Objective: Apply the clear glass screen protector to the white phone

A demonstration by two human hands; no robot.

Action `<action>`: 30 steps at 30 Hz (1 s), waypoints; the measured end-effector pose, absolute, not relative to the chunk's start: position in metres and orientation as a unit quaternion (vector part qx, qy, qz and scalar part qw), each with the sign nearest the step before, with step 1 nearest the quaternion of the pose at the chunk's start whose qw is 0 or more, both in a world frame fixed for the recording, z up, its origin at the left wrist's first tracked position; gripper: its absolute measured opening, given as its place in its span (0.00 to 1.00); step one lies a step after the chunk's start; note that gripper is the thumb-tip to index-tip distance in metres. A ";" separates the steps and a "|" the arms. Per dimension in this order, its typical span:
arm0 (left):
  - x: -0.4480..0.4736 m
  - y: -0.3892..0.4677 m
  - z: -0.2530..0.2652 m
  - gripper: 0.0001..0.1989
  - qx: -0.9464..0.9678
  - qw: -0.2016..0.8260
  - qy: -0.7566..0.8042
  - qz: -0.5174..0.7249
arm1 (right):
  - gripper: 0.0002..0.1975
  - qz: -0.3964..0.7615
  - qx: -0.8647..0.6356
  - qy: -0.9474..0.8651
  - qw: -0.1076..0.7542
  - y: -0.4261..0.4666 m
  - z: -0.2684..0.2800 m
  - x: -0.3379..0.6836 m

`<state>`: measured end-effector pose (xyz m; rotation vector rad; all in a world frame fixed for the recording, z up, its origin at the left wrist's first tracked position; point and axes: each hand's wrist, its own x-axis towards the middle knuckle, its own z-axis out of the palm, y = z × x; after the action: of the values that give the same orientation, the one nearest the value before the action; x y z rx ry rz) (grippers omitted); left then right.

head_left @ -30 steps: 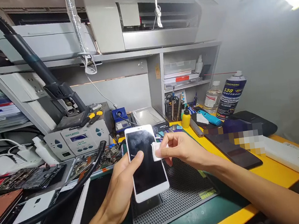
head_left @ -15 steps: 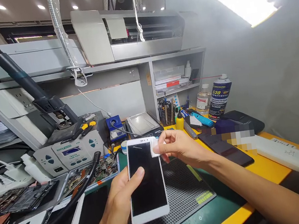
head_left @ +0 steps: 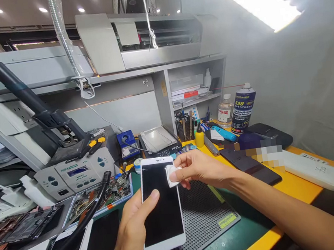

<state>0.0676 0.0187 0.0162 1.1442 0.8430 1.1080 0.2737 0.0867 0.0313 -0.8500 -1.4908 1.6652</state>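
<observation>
My left hand (head_left: 133, 219) grips a white-framed smartphone (head_left: 162, 220) by its left edge, the thumb lying over the dark screen. The phone is held up, tilted, above a grey perforated mat (head_left: 204, 218). My right hand (head_left: 195, 168) pinches a small folded white wipe (head_left: 173, 176) between thumb and fingers. The wipe rests against the upper right part of the screen, overlapping the phone's right edge. The fingers behind the phone are hidden.
A grey soldering station (head_left: 76, 169) and a tray of circuit boards (head_left: 99, 197) stand at left, crossed by a black hose (head_left: 84, 222). A yellow bottle (head_left: 199, 137), a spray can (head_left: 243, 109) and a dark phone (head_left: 249, 165) are at right.
My right hand has moved the wipe slightly down along the right side of the screen. My left hand still holds the phone, which has shifted slightly left in view.
</observation>
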 end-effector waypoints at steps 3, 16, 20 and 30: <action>0.067 0.018 0.015 0.20 0.511 0.618 0.368 0.470 | 0.15 0.631 -0.341 -0.570 0.400 0.090 0.032 0.275; 0.071 0.013 0.017 0.17 0.490 0.627 0.382 0.469 | 0.18 0.571 -0.355 -0.538 0.509 0.093 0.039 0.281; 0.070 0.013 0.016 0.18 0.482 0.623 0.389 0.478 | 0.18 0.623 -0.320 -0.517 0.492 0.093 0.042 0.283; 0.073 0.011 0.019 0.22 0.460 0.628 0.376 0.502 | 0.21 0.610 -0.312 -0.641 0.345 0.078 0.036 0.270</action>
<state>0.0734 0.0114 0.0194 1.0542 0.8621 1.1512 0.2696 0.0780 0.0356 -0.8098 -1.6657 1.5850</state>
